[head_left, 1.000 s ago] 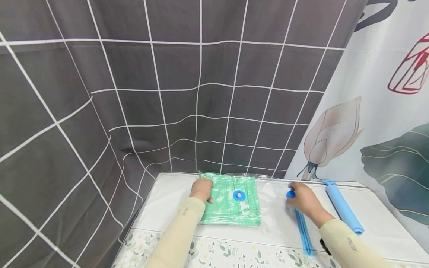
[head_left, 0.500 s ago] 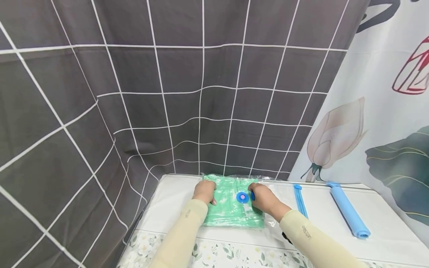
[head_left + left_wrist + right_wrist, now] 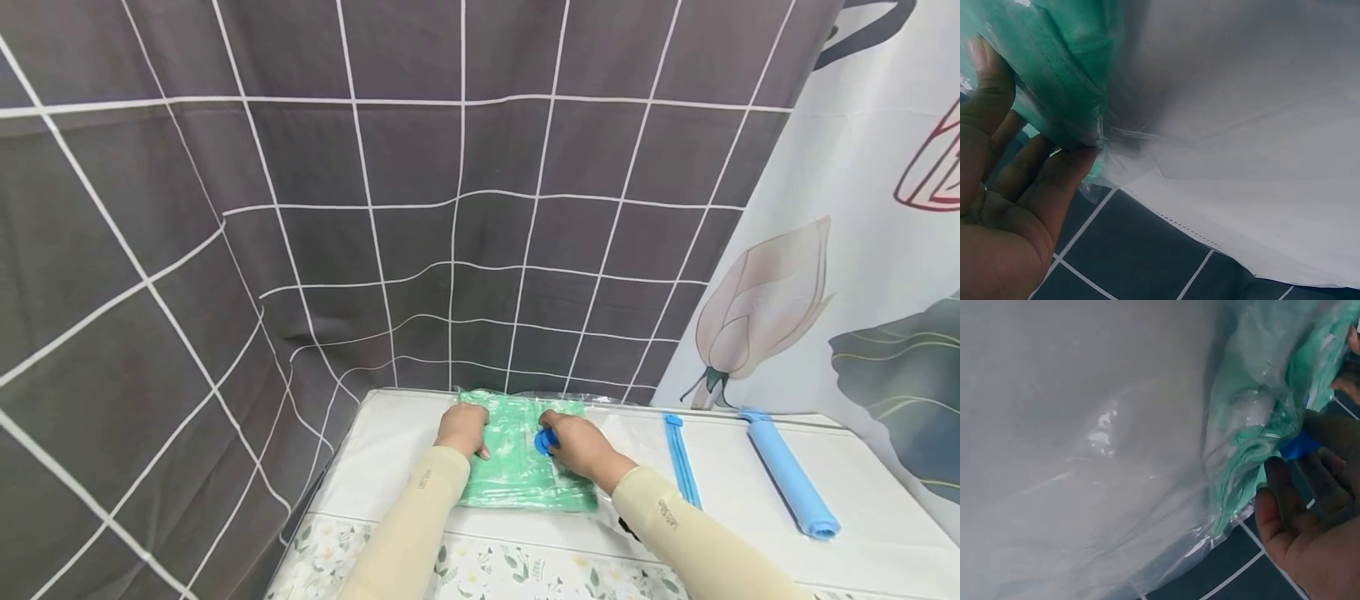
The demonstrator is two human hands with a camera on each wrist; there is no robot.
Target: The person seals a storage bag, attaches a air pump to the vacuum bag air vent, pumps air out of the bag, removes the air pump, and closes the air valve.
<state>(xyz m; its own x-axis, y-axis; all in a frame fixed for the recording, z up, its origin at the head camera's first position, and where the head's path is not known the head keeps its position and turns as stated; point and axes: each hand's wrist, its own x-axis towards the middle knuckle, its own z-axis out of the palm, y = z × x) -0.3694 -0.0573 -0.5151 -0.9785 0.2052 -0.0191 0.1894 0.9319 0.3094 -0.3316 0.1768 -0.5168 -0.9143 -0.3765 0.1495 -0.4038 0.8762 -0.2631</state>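
A clear vacuum bag (image 3: 517,479) packed with folded green fabric lies flat on the white table (image 3: 390,450), near its far edge. My left hand (image 3: 462,427) rests on the bag's far left part, fingers fairly straight against its edge (image 3: 1054,75). My right hand (image 3: 576,447) is on top of the bag at its middle. Its fingers are curled round the blue valve cap (image 3: 543,442). In the right wrist view the cap (image 3: 1297,447) shows as a blue piece between my fingers (image 3: 1285,506) and the crinkled bag (image 3: 1254,444).
A blue sealing strip (image 3: 681,460) and a light blue hand pump (image 3: 789,477) lie on the table right of the bag. A grey grid curtain (image 3: 375,208) hangs behind and to the left, a floral curtain (image 3: 825,250) to the right.
My right hand has moved left from the bag's sealing strip, carrying the blue cap, and now covers the valve at the bag's middle. The left hand has stayed in place.
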